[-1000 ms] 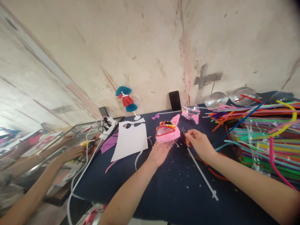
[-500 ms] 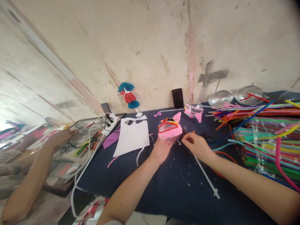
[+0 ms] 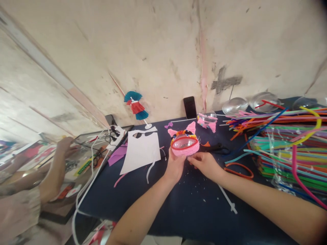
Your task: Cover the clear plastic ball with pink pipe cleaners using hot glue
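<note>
My left hand [image 3: 176, 165] is closed around the lower left of a clear plastic dome [image 3: 185, 149] trimmed with pink, red and orange fuzzy pipe cleaners. Two pink pointed ears stand on its top edge, and its opening faces me. My right hand [image 3: 205, 165] is pinched together by the dome's lower right rim. What its fingertips hold is too small to make out. Beyond the right hand lie black-handled scissors [image 3: 218, 148] and an orange scrap [image 3: 206, 144]. A white stick [image 3: 228, 200] lies partly under my right forearm.
At right are bundles of coloured pipe cleaners [image 3: 286, 160] and clear domes [image 3: 265, 101]. A second pink-eared dome [image 3: 207, 120] and a phone [image 3: 189, 107] are at the back. White paper [image 3: 141, 153], a pleated paper figure [image 3: 136, 107] and a power strip [image 3: 117, 136] stand left, near another person's hand [image 3: 65, 149].
The dome has turned so its opening and both ears show. My right hand has moved left to its lower rim. The other person's arm has shifted.
</note>
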Tool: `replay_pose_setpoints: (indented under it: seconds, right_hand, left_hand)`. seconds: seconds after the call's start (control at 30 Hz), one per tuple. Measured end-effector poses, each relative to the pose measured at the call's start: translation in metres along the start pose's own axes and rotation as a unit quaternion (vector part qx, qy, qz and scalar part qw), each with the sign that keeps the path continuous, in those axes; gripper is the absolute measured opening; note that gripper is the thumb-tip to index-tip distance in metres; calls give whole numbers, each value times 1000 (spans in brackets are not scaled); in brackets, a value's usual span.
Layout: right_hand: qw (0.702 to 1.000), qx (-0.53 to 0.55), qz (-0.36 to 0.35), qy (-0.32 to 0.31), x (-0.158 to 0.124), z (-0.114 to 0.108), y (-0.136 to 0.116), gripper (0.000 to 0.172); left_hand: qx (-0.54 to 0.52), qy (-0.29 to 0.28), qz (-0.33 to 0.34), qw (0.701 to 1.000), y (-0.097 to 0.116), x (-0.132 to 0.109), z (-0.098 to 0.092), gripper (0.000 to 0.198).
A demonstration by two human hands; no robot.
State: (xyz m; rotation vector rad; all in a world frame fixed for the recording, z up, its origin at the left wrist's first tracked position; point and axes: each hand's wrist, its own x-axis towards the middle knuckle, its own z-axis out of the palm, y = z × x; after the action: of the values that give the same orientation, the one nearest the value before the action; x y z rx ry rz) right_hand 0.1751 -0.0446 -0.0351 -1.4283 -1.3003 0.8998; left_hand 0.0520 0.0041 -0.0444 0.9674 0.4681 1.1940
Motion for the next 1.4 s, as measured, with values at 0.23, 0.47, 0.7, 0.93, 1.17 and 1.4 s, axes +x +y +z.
replay_pose_setpoints:
  seconds: [0.23, 0.47, 0.7, 0.93, 1.17, 1.4]
  right_hand:
    - [1000, 23, 20, 7, 0, -2, -1, 18]
    - [983, 134, 9, 122, 12, -21, -1, 16]
    - [960, 276, -47, -32, 13, -22, 2, 57]
    - [934, 349, 20, -79, 20, -36, 19, 53]
    - [934, 337, 29, -115, 21, -36, 21, 51]
    - [939, 319, 22, -130, 16, -37, 10, 53]
  left_hand:
    - [-15, -17, -21, 1000, 3, 3, -2, 52]
    - [-31, -75, -67, 994, 11, 11, -10, 59]
    - [11, -86, -32, 996, 11, 3, -3, 70]
    - [-29, -34, -52, 998, 12, 4, -12, 51]
    - [91, -2, -34, 995, 10, 2, -14, 52]
    - [129, -6, -15, 992, 16, -2, -11, 54]
